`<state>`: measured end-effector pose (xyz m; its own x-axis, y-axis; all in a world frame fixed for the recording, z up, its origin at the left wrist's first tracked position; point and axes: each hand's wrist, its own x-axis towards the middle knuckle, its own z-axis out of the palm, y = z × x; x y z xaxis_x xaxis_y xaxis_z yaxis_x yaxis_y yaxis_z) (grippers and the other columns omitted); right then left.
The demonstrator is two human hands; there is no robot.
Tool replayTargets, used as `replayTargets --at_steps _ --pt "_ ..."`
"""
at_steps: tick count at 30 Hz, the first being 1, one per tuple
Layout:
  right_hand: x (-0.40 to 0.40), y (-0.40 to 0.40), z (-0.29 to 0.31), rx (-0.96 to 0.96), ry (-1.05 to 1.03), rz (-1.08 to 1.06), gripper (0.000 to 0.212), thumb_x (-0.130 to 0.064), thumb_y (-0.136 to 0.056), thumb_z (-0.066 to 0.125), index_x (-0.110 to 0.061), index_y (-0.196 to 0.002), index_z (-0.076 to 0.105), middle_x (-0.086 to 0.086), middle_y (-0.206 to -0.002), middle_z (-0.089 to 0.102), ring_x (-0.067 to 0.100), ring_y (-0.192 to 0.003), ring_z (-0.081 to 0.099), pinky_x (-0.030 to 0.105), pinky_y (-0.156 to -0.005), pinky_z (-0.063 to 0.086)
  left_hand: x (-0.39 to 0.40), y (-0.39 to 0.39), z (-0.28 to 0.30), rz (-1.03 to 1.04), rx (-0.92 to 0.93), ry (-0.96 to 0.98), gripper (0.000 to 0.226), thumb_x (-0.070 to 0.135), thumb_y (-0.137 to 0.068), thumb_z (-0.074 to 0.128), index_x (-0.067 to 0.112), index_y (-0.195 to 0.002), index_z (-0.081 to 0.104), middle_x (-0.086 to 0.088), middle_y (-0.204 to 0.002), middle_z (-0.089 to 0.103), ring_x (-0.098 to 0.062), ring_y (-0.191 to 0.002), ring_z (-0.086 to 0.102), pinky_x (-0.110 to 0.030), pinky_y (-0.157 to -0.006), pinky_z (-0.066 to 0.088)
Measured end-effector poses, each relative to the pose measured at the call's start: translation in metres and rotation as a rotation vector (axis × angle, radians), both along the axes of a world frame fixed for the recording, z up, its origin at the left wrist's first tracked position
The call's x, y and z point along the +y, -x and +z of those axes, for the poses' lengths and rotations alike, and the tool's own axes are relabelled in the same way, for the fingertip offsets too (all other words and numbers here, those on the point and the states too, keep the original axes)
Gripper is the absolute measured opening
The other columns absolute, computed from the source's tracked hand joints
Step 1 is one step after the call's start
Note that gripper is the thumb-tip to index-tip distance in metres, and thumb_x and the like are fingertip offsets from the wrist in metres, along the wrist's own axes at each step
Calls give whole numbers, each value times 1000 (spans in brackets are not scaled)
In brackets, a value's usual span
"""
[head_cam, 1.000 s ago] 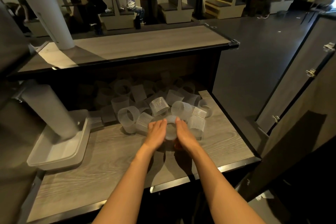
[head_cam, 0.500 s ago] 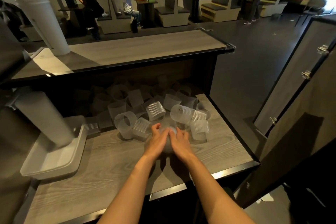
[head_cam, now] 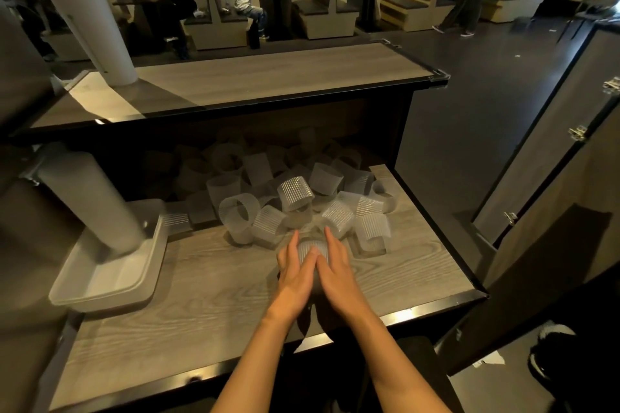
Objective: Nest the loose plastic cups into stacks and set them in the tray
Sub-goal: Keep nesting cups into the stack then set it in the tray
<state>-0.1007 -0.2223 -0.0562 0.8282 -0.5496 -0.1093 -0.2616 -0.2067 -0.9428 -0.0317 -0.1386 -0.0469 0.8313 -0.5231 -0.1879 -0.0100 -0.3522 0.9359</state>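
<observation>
Both my hands have slid back toward me since a second ago, dragging one ribbed cup (head_cam: 310, 250) out of the pile and closing in around it. Right now my left hand (head_cam: 297, 273) and right hand (head_cam: 337, 273) cup it from either side, thumbs touching on top, fingers curled along its walls, so I'm holding it, not just nudging it.

These cups look super light, thin frosted plastic, probably squashy if I squeeze hard and a bit slick too. My guess is that gripping around the ribbed side wall near the rim is safest, with gentle pressure so it doesn't buckle or pop out.

Just past my fingertips sits the heap of loose cups (head_cam: 295, 198), tipped every which way, some on their sides, running back into the shadow under the upper shelf (head_cam: 268, 77). Off to my left, the white tray (head_cam: 110, 282) already has one tall stack (head_cam: 90, 198) leaning in it.

It's all on a grey wood-grain counter (head_cam: 208, 305) with a dark metal edge. Farther out: another tall stack (head_cam: 84, 13) on the shelf, then a cafe room with booths, tables and a few people.
</observation>
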Motion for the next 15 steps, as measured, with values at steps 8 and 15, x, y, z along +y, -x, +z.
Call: replayTargets --at_steps 8,15 --pt "14 15 -13 -74 145 44 54 -42 -105 41 -36 -157 25 -18 -161 18 -1 -146 27 16 -116 31 19 16 -4 23 -8 47 67 32 -104 49 29 -160 12 -6 -159 19 -22 -145 31 -22 -104 30" --pt "32 24 -22 -81 157 77 48 -37 -106 46 -32 -152 33 -23 -166 3 -4 -149 21 23 -120 29 30 29 -16 114 38 19 52 26 -104 49 19 -153 31 -8 -158 30 -22 -144 33 -26 -110 29"
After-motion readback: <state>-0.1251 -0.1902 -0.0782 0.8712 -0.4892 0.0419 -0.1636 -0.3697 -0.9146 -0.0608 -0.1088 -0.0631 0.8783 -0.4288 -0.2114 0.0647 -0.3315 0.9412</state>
